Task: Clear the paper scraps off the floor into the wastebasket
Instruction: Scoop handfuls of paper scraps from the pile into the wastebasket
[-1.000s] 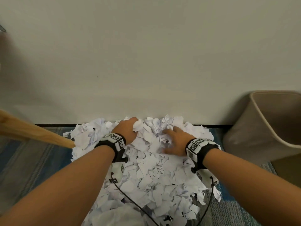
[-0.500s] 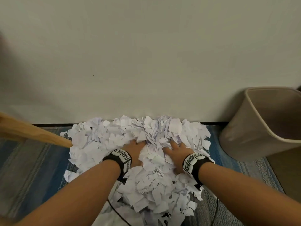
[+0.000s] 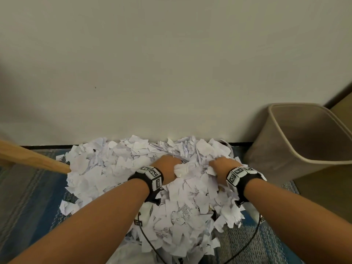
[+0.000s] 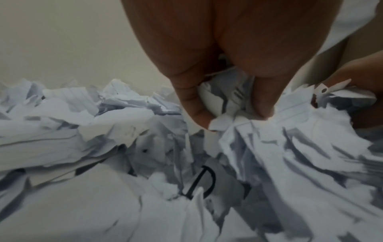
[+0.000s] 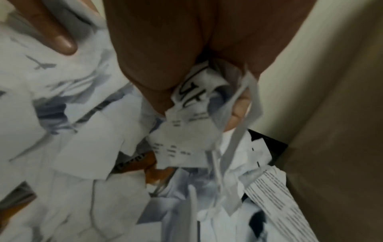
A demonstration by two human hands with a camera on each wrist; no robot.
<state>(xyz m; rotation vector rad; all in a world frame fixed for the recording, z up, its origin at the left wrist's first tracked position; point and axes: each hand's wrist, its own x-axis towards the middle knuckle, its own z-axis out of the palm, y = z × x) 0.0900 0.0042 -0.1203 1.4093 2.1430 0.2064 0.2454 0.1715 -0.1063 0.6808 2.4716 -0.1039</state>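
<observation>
On the rug against the wall, our left hand (image 3: 167,168) and right hand (image 3: 219,166) have drawn back from flat palms into fists, each bunching a clump from the paper scraps (image 3: 118,168), so a first lift looks ready. The pile still covers the floor. The wastebasket (image 3: 297,149) stands just right of it, tipped towards us and, as far as we can see, empty.
</observation>
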